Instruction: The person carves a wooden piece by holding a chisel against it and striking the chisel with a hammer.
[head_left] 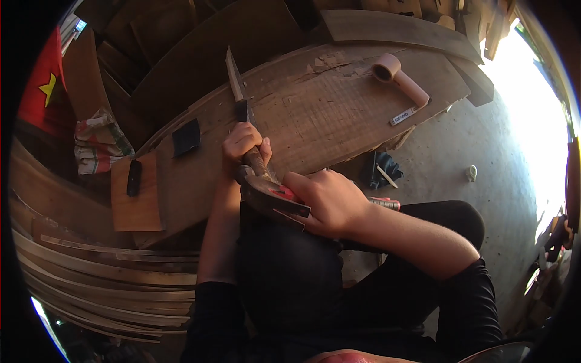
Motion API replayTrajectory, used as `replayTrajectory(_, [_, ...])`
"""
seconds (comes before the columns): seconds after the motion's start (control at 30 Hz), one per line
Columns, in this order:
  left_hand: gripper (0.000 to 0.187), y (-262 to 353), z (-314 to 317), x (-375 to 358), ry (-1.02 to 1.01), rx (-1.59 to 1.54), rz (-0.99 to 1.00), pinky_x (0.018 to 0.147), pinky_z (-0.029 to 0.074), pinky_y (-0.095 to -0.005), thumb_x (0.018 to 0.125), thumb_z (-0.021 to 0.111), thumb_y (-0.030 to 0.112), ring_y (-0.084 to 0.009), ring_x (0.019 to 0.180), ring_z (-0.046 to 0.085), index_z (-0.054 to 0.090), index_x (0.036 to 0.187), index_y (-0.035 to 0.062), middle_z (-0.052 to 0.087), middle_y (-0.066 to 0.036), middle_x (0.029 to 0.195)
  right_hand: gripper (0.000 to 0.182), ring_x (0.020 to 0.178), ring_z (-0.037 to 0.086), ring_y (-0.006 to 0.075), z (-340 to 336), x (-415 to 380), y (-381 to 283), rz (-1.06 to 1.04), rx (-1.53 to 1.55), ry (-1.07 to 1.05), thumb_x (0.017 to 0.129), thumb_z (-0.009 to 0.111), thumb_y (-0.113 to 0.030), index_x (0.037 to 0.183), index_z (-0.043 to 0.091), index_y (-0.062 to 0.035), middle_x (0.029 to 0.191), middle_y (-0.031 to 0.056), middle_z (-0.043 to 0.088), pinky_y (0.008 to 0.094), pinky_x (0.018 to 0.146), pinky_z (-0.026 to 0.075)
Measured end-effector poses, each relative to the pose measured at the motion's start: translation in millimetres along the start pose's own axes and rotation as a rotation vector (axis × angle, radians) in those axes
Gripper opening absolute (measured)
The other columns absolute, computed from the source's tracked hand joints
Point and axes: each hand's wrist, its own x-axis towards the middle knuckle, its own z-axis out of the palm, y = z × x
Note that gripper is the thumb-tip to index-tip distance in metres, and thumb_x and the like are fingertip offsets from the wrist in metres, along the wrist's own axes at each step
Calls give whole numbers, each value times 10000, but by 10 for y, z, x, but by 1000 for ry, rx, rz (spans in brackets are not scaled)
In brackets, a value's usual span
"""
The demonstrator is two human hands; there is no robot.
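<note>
And it's the left hand up front, grip closed firmly around a bladed tool: long tapering blade angled out over the desk, dark collar, brown handle poking out below the fist. Right behind it, the right hand, its grip wrapped tight on a hammer, dark curved metal head, flash of red at the neck, red-and-grey handle end beyond the fingers.

The desk is broad brown wood, grainy, scuffed, ragged along its near edge! On it: a smooth pink ring against a pink cylinder, and a dark flat square. Curved wooden strips layer up at left; grey floor spreads right, into glare.

Hard to call whether hammer head and handle touch; fingers hide much of both handles, and the far background sinks into shadow.
</note>
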Motion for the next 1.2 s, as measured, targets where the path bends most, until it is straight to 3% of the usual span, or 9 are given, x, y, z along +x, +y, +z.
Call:
replayTrajectory(0.27, [219,481,-97,76,-50,-164,-153,509,379,-340,705,647,-35,-246,513,457,458,623,37,456,-77,587,354,661,626,429,19,38,17,-62,43,-25,887,646,-377,908,514,-49,651,172,598,502,585,472])
replayTrajectory(0.47, [209,354,-74,115,-16,-71,-44,510,395,-334,687,647,-38,-249,524,474,465,620,40,467,-77,588,369,681,619,439,59,27,48,-54,93,8,886,644,-379,903,506,-37,681,192,596,500,589,460])
replayTrajectory(0.87, [233,302,-29,33,-35,-66,-85,475,382,-337,682,666,-34,-247,507,475,452,633,42,447,-83,576,332,698,612,451,31,26,2,-36,147,-8,872,640,-333,943,531,-28,708,207,599,493,611,462])
replayTrajectory(0.93, [230,279,-3,55,-12,-71,-92,462,374,-339,681,667,-30,-248,497,474,454,636,44,450,-84,573,371,645,641,412,63,23,31,-90,124,66,893,635,-368,973,532,-22,660,193,625,481,591,499])
replayTrajectory(1.17, [232,254,30,111,69,-62,-87,439,359,-340,674,676,-11,-255,464,465,455,628,44,446,-87,564,347,683,645,402,84,10,77,-182,178,84,862,673,-324,965,512,-34,718,178,629,479,603,494])
replayTrajectory(1.2, [232,245,22,99,64,-66,-85,439,359,-340,674,676,-11,-255,464,465,455,628,44,446,-87,564,388,678,637,412,96,13,81,-171,158,66,873,654,-384,970,524,-31,718,181,615,468,596,485])
